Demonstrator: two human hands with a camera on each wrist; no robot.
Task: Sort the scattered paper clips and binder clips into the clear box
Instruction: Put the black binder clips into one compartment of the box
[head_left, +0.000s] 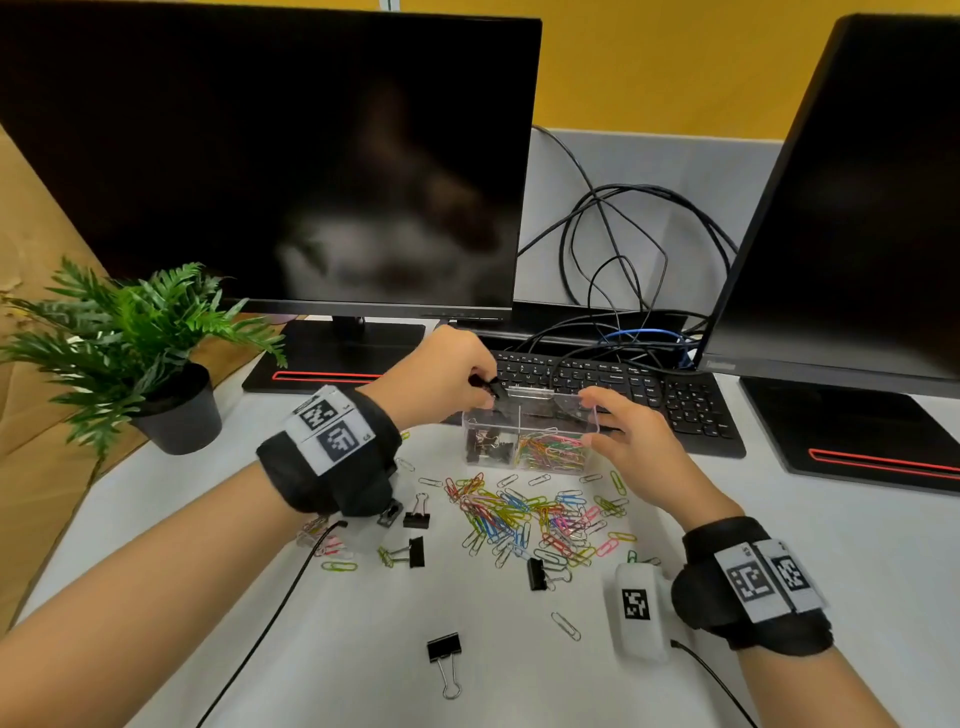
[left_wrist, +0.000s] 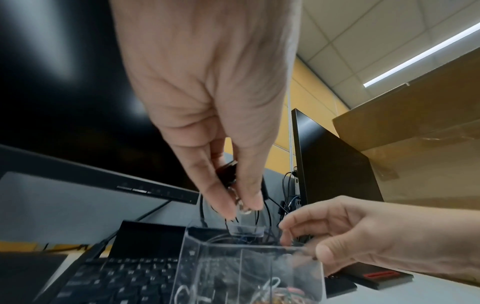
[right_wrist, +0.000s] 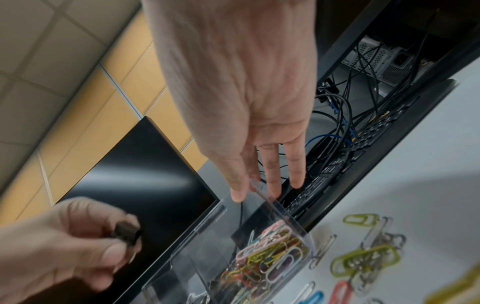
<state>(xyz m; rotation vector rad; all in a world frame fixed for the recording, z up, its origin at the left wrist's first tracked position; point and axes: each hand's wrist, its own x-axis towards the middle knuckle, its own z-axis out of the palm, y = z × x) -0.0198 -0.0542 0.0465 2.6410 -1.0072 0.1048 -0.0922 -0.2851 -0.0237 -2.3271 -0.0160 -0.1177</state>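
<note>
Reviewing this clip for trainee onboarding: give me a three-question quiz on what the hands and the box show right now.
1. True or false: the left hand pinches a black binder clip.
2. Which compartment of the clear box holds the coloured paper clips: A left, B right?
3. Fill in: the right hand touches the box's ___ end.

Key: 1 true; 2 B; 3 right.
</note>
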